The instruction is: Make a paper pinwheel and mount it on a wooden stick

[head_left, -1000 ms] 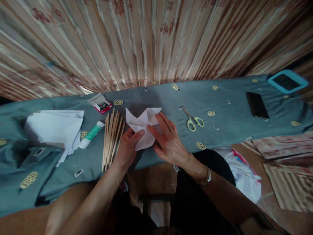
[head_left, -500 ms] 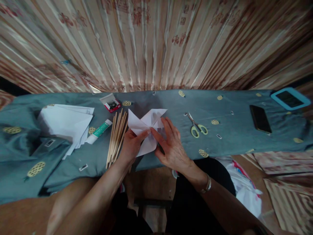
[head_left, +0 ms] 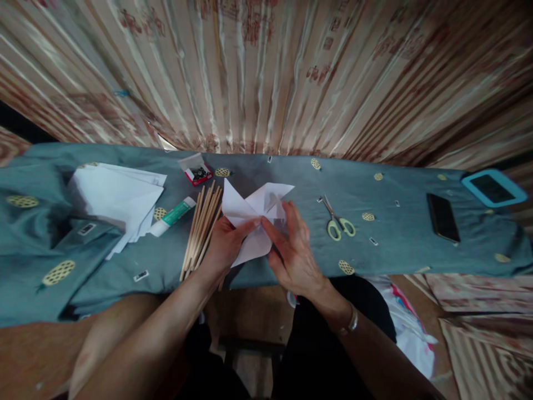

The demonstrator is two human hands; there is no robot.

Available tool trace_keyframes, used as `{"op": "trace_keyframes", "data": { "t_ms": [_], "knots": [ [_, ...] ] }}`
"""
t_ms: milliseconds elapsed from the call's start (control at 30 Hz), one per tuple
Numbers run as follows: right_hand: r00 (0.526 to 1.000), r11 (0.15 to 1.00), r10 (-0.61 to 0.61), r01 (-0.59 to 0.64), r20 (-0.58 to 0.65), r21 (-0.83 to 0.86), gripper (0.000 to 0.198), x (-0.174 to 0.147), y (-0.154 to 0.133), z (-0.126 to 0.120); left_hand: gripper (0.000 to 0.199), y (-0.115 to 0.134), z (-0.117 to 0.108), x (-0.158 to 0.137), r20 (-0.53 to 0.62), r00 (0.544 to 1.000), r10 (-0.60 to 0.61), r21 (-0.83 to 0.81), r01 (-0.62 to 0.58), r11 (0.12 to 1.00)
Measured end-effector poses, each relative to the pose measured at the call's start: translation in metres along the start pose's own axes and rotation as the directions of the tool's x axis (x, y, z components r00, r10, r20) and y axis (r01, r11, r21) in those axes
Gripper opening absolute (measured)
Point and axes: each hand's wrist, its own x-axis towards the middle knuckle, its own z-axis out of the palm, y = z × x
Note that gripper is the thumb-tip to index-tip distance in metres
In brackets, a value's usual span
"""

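Observation:
A white paper pinwheel (head_left: 241, 206), its corners folded in to the middle, is held between my two hands near the table's front edge. My left hand (head_left: 229, 240) grips its lower left side, the thumb pressed at the centre. From the right, my right hand (head_left: 293, 253) has its index fingertip at the same centre, with the other fingers curved round the right-hand blade. Whether a pin sits under the fingertips is hidden. Several thin wooden sticks (head_left: 202, 222) lie in a bundle just left of my left hand.
Left of the sticks lie a green and white glue stick (head_left: 175, 215) and white paper sheets (head_left: 114, 197). Behind them stands an open small red box (head_left: 197, 173) of dark small pieces. To the right are scissors (head_left: 336, 221), a black phone (head_left: 442, 218) and a blue-framed tablet (head_left: 494, 188).
The view has tilted and shifted slightly. Both hands stay on the pinwheel, with thumb and index finger still at its centre.

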Motion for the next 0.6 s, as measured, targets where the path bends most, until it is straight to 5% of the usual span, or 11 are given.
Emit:
{"op": "trace_keyframes", "data": {
  "t_ms": [600],
  "knots": [
    [0.998,0.997,-0.03,0.034,0.046,-0.072,0.076,-0.0016,0.0013,-0.0048,0.036,-0.0034,-0.0049,0.0018,0.009,0.999,0.033,0.03,-0.033,0.999]
  ]
}}
